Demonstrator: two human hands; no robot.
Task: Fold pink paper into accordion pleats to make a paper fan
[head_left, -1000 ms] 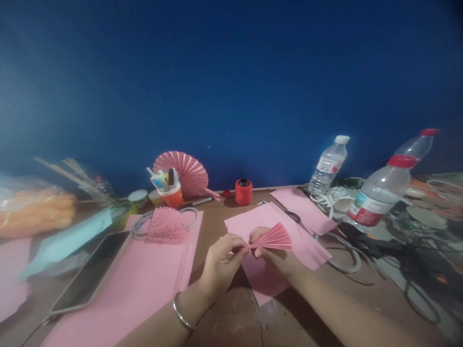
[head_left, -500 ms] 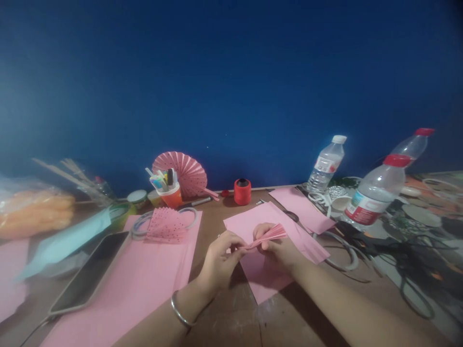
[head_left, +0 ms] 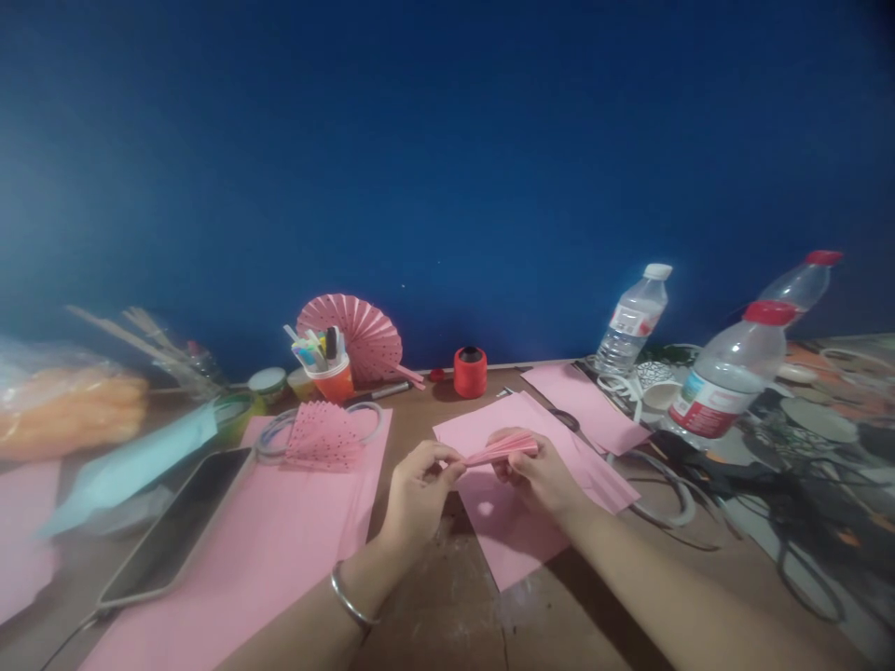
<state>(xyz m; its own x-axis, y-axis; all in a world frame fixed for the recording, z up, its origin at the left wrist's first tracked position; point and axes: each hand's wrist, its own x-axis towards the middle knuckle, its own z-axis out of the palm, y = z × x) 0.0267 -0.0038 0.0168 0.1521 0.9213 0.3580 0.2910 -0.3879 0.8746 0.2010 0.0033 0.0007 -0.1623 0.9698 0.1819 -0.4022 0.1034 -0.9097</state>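
Between my two hands is a pleated pink paper fan (head_left: 502,449), its folds bunched narrow at the left end and wider at the right. My left hand (head_left: 423,485) pinches the narrow end between thumb and fingertips. Closer to the wide end, my right hand (head_left: 535,473) grips the pleats, thumb in front and fingers behind. Beneath them lie pink paper sheets (head_left: 510,550). Behind, a finished-looking round pink fan (head_left: 360,326) with dark dots leans against the wall, and a smaller dotted folded piece (head_left: 323,436) rests to the left.
A red thread spool (head_left: 470,375) stands at the back centre, near a cup of pens (head_left: 330,380). A phone (head_left: 178,527) lies on pink paper at left. Plastic bottles (head_left: 727,373), scissors (head_left: 565,419) and tangled cables (head_left: 776,494) occupy the right side.
My left hand has shifted slightly, now holding the very tip of the narrow end. The pleated paper has turned flatter, and its wide end sits a little further left.
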